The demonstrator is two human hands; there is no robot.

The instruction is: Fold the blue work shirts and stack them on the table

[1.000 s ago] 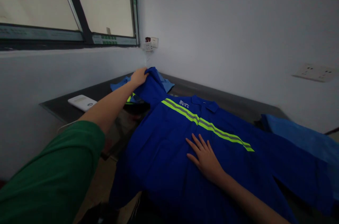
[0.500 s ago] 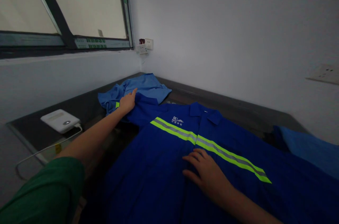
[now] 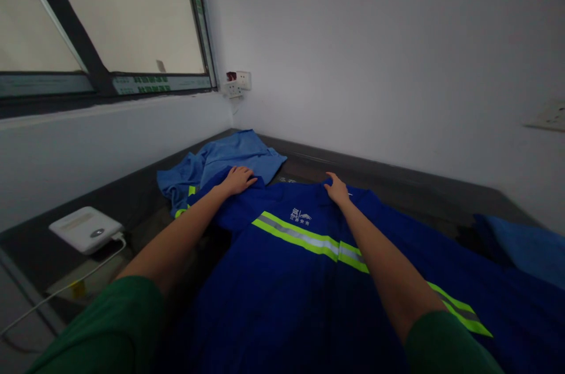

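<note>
A dark blue work jacket (image 3: 273, 291) lies spread front up, with yellow-green and grey reflective bands and a white printed logo on its chest. My left hand (image 3: 238, 180) rests on the jacket's shoulder by the sleeve, fingers stretched out over the cloth. At the collar, my right hand (image 3: 338, 190) has thumb and fingers around the collar edge; part of the collar is hidden behind it. Behind my left hand is a crumpled light blue garment (image 3: 242, 150), touching the sleeve.
A white device (image 3: 86, 229) with a white cable sits on the dark tabletop (image 3: 441, 194) at left. Another blue garment (image 3: 527, 247) lies at the right. Walls and a window (image 3: 145, 20) border the table; sockets (image 3: 238, 82) are in the corner.
My right hand has moved from the jacket's front up to the collar. My left hand has shifted right from the sleeve towards the shoulder. The view has turned slightly.
</note>
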